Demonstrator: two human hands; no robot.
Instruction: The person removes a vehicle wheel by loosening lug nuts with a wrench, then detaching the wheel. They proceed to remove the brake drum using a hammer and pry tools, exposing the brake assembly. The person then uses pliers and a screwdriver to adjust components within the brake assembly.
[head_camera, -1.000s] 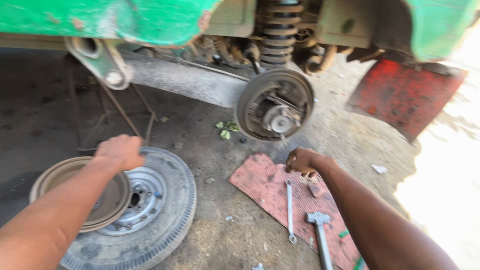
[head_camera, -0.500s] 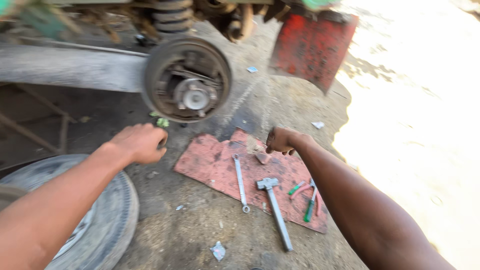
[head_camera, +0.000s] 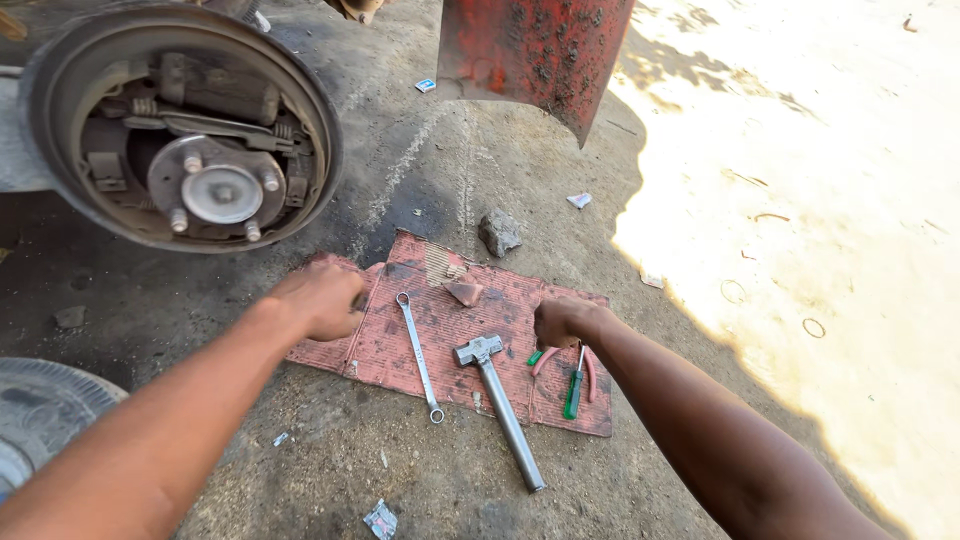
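Right hand (head_camera: 562, 320) closing over red-handled pliers (head_camera: 590, 372) near mat's 3 o'clock edge, fingers curled under, so whether grip is pinching them I cannot tell. Green screwdriver (head_camera: 572, 390) lying just beside. Left hand (head_camera: 322, 298) pressing down at 9 o'clock edge of red mat (head_camera: 400, 345), fist bunched, probably bracing me. Hammer (head_camera: 500, 405) and spanner (head_camera: 418, 355) lying between hands, within reach. Brake hub (head_camera: 215, 190) sitting exposed at 11 o'clock; tyre (head_camera: 40, 410) at 8 o'clock, cut off by frame.

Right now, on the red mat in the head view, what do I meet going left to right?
Left hand → long silver spanner → grey metal hammer → right hand → green-handled screwdriver, all on the red ribbed mat.
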